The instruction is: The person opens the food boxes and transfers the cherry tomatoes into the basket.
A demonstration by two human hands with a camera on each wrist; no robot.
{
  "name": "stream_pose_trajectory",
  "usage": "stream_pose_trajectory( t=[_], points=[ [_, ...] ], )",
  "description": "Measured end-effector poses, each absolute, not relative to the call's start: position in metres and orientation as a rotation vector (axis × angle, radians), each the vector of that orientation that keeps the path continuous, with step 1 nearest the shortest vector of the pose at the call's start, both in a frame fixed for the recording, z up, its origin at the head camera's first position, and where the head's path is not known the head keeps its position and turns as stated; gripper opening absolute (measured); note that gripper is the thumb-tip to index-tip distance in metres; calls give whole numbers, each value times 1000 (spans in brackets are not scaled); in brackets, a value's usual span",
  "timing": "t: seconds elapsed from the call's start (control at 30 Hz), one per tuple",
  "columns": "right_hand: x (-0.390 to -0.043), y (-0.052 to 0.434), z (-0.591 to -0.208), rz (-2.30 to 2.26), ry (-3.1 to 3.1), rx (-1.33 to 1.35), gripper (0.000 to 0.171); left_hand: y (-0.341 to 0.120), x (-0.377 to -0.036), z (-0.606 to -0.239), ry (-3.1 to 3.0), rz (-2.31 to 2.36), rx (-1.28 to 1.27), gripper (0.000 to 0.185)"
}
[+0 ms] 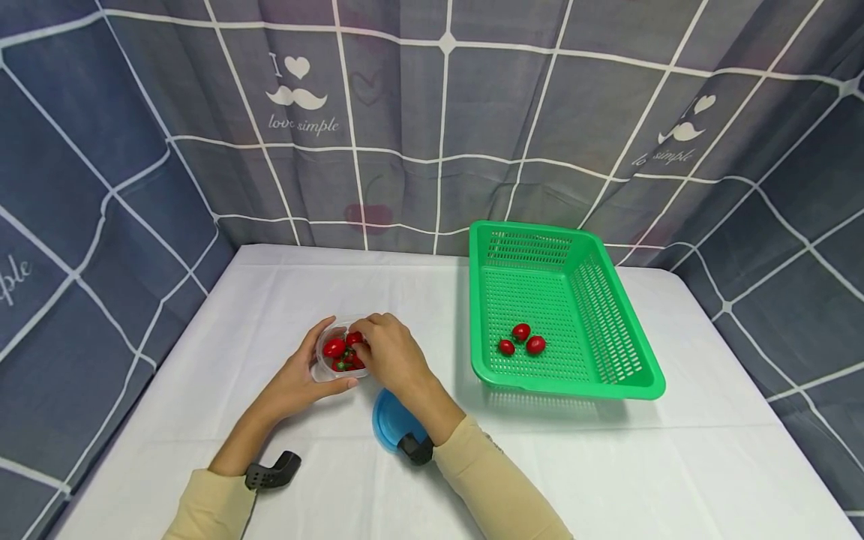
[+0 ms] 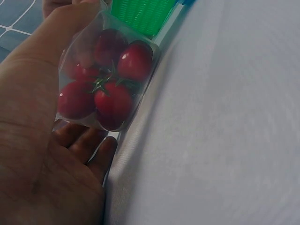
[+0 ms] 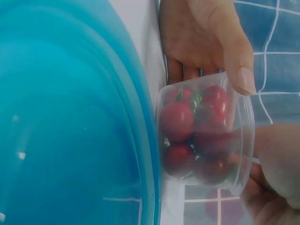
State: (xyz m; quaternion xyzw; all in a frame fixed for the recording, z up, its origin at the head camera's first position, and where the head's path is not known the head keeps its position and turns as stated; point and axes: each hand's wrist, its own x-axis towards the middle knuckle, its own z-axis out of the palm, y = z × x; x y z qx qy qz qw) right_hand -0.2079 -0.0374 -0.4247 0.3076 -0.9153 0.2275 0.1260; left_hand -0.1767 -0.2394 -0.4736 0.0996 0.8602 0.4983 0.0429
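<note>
Cherry tomatoes [image 1: 340, 352] fill clear tub [image 1: 322, 371] on white table [image 1: 607, 465]. Left hand [image 1: 297, 379] cups tub wall, fingers curled. Right hand [image 1: 391, 352] reaches in, fingertips pinching one tomato. Green basket [image 1: 641, 375] nearby, blue lid [image 1: 386, 424] beside wrist.

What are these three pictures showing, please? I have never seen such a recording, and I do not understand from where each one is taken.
A person works with two bare hands; there is no machine. The wide picture comes from a camera on the head, the other two from cameras on each wrist. On the white table stand a green basket with three cherry tomatoes inside, and a blue lid. The left hand holds a clear tub of tomatoes. The right hand reaches its fingers into that tub; whether it pinches a tomato is hidden.
</note>
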Motion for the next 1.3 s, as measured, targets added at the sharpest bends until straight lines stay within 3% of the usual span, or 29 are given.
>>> stream_pose_trajectory(
  t=[0.63, 1.0, 1.3],
  points=[
    [-206, -23, -399, 803, -2599, 890, 22, -239, -176, -474, 2648, 1520, 317, 108],
    [-196, -8, -369, 914, -2470, 860, 13, -238, -176, -474, 2675, 1499, 307, 109],
    [-192, 15, -344, 963, -2344, 782, 18, -237, -177, -475, 2687, 1514, 348, 109]
  ],
)
